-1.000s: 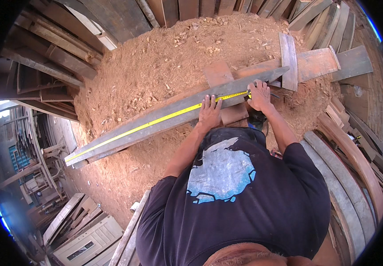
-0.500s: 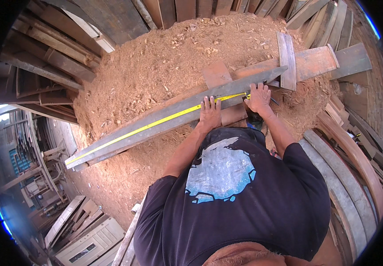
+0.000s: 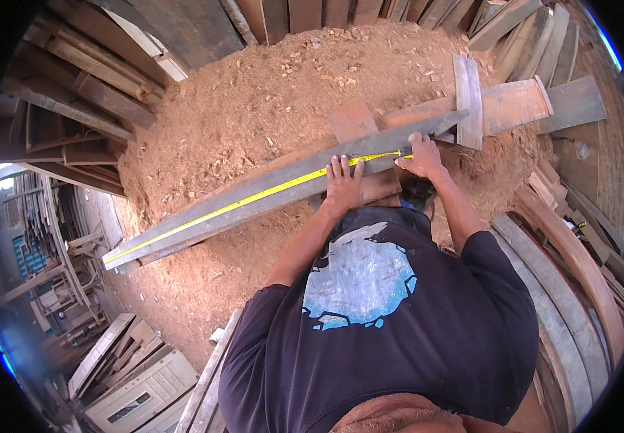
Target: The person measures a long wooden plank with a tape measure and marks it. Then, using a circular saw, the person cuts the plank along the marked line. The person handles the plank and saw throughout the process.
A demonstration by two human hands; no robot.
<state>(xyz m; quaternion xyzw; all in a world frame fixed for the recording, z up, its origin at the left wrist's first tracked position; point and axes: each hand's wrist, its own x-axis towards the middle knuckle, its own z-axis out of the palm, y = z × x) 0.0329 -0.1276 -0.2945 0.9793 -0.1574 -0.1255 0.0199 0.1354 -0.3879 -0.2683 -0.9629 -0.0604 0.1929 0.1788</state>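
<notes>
A long yellow tape measure (image 3: 269, 191) lies stretched along a grey wooden plank (image 3: 254, 182) that tapers to a point at the right. My left hand (image 3: 344, 185) rests flat across the plank and tape, its fingers stretched out and slightly apart. At the tape's right end, my right hand (image 3: 423, 157) is closed, thumb and fingers around a small dark and yellow part of the tape measure; the palm hides most of it. Under the plank, a short reddish board (image 3: 354, 121) sticks out on the far side.
Wood shavings (image 3: 254, 108) cover the ground. A short upright board (image 3: 468, 101) crosses the plank's pointed end, near an orange-brown board (image 3: 517, 105). Curved timbers (image 3: 550, 310) are stacked at my right. Boards lean along the back, and a pale panelled door (image 3: 142, 390) lies at lower left.
My right hand has shifted slightly, its fingers drawn in more, and the dark thin thing beside it no longer shows. The plank's left end sits slightly farther left in view. My left hand stays put.
</notes>
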